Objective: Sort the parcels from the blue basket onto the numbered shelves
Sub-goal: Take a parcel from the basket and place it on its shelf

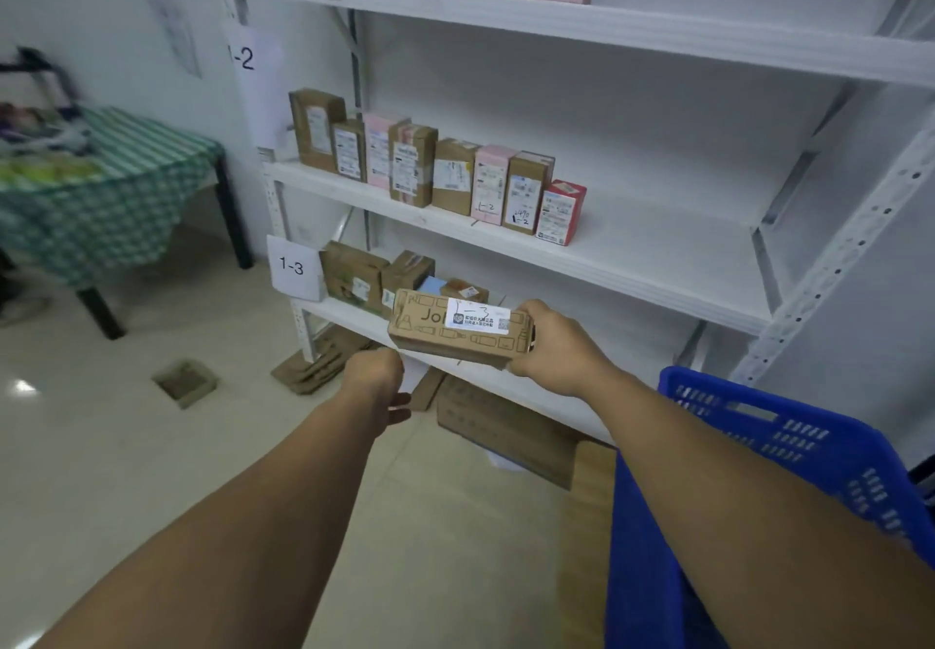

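Note:
My right hand (554, 344) grips the right end of a long brown cardboard parcel (435, 332) with a white label marked 1-3. The parcel hangs level in front of the shelf labelled 1-3 (349, 317), where several brown parcels (354, 276) stand at the left. My left hand (377, 377) hangs just below the parcel's left end with its fingers curled downward; it holds nothing that I can see. The blue basket (759, 425) sits at the lower right, partly behind my right forearm. The shelf labelled 1-2 (632, 248) carries a row of upright parcels (455, 177).
A table with a green checked cloth (101, 182) stands at the left. Flattened cardboard (313, 365) and a brown box (501, 425) lie on the floor under the lowest shelf. A floor drain (184, 382) is set in the tiles. The right halves of shelves 1-2 and 1-3 are bare.

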